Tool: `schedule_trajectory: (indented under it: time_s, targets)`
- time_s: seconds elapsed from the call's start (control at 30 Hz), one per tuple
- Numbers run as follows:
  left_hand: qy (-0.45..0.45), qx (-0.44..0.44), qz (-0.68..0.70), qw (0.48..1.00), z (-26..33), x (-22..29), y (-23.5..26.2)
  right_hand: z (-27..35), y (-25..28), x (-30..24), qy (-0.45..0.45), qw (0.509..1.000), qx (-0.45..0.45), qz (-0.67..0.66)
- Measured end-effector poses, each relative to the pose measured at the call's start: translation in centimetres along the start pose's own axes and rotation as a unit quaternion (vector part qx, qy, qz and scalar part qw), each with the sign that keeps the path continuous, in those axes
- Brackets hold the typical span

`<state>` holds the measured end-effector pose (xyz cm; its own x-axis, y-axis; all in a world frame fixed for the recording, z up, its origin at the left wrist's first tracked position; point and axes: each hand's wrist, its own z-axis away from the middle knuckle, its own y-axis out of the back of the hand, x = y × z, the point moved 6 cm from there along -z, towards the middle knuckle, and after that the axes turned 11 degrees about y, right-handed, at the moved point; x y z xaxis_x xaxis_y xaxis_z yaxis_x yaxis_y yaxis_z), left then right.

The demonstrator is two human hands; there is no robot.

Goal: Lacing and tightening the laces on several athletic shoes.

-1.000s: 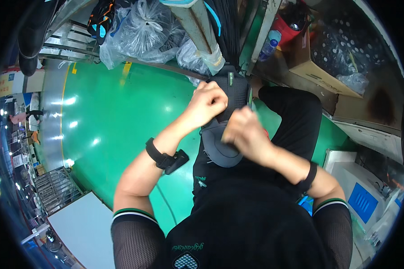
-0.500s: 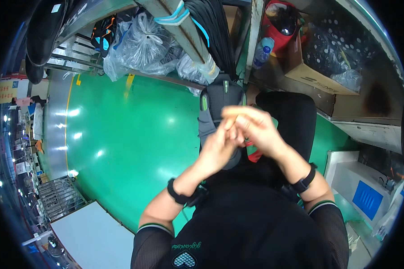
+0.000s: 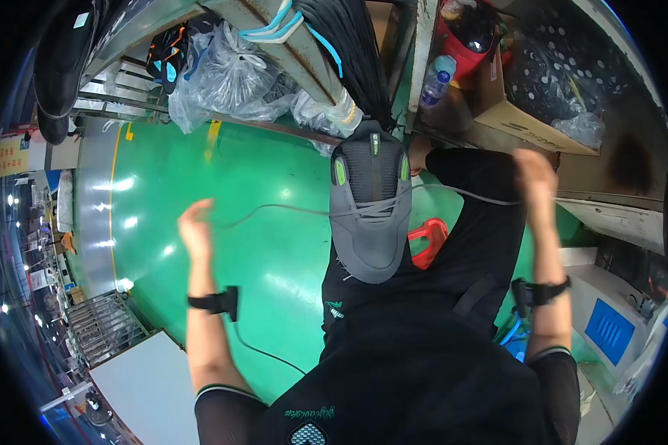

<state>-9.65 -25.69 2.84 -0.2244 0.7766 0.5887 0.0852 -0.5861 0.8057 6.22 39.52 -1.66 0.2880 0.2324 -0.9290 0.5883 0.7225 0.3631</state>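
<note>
A grey sneaker (image 3: 375,245) with a dark tongue and bright green side patches rests upright over my lap, its toe toward me. From its eyelets the two ends of a grey shoelace (image 3: 289,208) stretch out to both sides. My left hand (image 3: 195,226), far out to the left, is closed at the end of one lace strand. On the right, my right hand (image 3: 536,178) is blurred but closed on the other strand, above my knee. Both strands hang in loose curves.
Below the sneaker's right side is a red handle-shaped object (image 3: 430,243). Ahead stand a metal rack post (image 3: 304,67), plastic bags (image 3: 234,74) and a bundle of black laces (image 3: 356,59). A cardboard box (image 3: 527,126) and bottle (image 3: 436,80) sit on the right shelf.
My hands were together above the sneaker. They have swung wide apart to left and right, drawing out the lace ends, and the sneaker now shows fully.
</note>
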Motion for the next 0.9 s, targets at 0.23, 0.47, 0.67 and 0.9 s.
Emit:
schedule_trajectory:
  time_s: [0.23, 0.47, 0.67, 0.9]
  targets:
    - [-0.028, -0.177, 0.198, 0.964, 10.7, 17.0, -15.8, 7.8, -15.4, -4.9, 0.259, 0.937, -0.233, -0.014]
    - [0.023, -0.186, 0.21, 0.96, 12.2, 15.7, -15.6, 7.8, -15.4, -6.3, 0.228, 0.932, -0.275, 0.066]
    - [-0.138, -0.054, 0.073, 0.986, 12.5, 18.1, -12.3, 9.5, -17.2, -10.6, 0.531, 0.761, -0.241, 0.285]
    - [-0.287, -0.039, -0.093, 0.953, 12.7, 20.8, -12.7, 7.9, -16.2, -9.7, 0.544, 0.738, -0.312, 0.249]
